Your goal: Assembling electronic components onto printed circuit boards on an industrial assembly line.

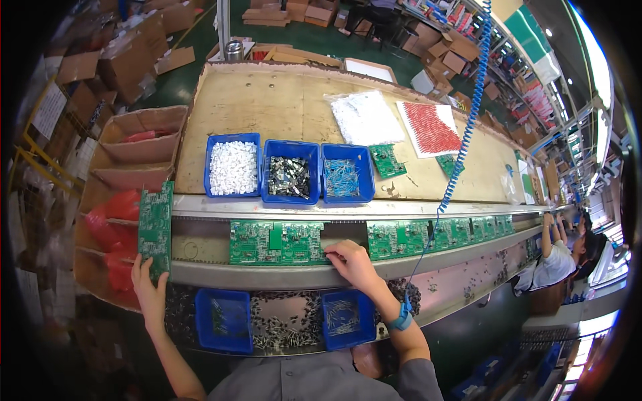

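Observation:
My left hand (151,294) grips the near end of a long green circuit board (155,224), thumb at its right edge and fingers at its left. That board stands across the left end of the metal rail track (200,250). Another green circuit board (275,242) lies flat in the track. At its right end my right hand (354,265) has its fingers closed together on the edge, a blue wrist strap (404,314) on that arm. Further right, a row of green boards (428,237) sits in the same track, past a gap.
Beyond the track stand blue bins of white parts (233,167), dark metal parts (289,175) and blue-bodied parts (342,177). Two blue bins (223,321) (348,319) sit nearer me among loose components. A coiled blue cord (473,120) hangs down right. Cardboard compartments (134,160) stand left; a person (555,257) works far right.

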Tool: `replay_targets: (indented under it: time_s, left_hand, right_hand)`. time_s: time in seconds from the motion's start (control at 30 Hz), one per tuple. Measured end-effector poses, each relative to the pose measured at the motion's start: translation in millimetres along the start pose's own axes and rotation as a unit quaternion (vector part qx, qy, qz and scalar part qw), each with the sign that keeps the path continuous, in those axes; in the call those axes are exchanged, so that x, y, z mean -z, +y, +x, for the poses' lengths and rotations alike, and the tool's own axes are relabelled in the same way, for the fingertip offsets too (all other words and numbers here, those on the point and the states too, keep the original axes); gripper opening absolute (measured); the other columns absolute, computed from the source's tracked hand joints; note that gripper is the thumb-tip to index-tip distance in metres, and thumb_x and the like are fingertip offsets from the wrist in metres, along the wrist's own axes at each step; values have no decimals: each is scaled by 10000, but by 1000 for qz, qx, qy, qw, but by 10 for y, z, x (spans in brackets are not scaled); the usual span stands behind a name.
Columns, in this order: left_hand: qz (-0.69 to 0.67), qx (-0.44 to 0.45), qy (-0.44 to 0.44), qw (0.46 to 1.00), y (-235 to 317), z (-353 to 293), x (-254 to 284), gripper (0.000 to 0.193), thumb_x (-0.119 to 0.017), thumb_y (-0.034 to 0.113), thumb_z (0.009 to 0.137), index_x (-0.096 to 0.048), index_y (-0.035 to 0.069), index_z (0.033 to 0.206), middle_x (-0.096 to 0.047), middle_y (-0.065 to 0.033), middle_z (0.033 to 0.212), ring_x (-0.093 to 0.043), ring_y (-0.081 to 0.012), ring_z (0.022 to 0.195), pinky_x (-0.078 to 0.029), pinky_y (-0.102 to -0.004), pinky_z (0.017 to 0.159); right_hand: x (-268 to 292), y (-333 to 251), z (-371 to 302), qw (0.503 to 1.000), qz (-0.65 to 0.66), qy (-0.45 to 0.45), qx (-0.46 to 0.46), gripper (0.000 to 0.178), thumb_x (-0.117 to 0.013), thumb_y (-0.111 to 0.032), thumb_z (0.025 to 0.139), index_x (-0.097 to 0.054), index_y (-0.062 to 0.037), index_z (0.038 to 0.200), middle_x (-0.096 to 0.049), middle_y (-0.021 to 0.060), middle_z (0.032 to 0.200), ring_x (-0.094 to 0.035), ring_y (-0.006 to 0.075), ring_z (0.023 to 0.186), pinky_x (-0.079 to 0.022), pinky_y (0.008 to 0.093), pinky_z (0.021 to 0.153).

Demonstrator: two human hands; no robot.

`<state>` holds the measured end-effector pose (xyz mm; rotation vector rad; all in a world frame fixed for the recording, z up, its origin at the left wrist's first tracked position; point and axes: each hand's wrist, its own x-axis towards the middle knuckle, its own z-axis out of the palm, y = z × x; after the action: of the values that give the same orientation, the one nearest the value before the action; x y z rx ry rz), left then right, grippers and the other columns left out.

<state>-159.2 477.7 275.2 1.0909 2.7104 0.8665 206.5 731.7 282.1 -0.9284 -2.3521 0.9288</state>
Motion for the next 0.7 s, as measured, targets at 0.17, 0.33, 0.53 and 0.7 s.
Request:
replay_targets:
  time_s: [0.17, 0.33, 0.53, 0.7]
  left_hand:
    - [-16, -2, 3, 1000, 17, -3, -4, 430, -669, 73, 796, -516, 0, 1191, -388, -179, 1387, -375, -361, 1268, -331, -424, 1045]
    - [1, -18, 6, 1000, -6, -3, -7, 425, -664, 66, 799, -514, 2, 1192, -385, -177, 1390, -370, -360, 1271, -328, -425, 1048]
    - [7, -17, 5, 1000, 12, -13, 8, 431, -662, 63, 799, -512, 6, 1199, -385, -176, 1391, -367, -358, 1274, -325, -425, 1051]
    - [6, -15, 2, 1000, 5, -13, 4, 433, -662, 65, 800, -512, 6, 1202, -384, -178, 1391, -367, -359, 1274, -325, -425, 1051]
  right_hand:
    - [-21, 21, 18, 1000, 0, 7, 20, 93, -641, -35, 790, -645, -29, 882, -636, 127, 827, -595, 318, 777, -484, 385, 686]
    - [-28, 1, 25, 1000, -7, 5, 15, 86, -643, -30, 787, -649, -24, 872, -636, 122, 819, -595, 312, 771, -484, 382, 679]
    - [-32, 22, 13, 998, -29, 18, 47, 102, -655, -19, 783, -656, -33, 884, -633, 114, 809, -601, 277, 728, -493, 339, 612]
    - [-17, 19, 25, 998, -34, 8, 58, 106, -647, -16, 781, -653, -30, 886, -638, 115, 820, -600, 293, 753, -494, 357, 656]
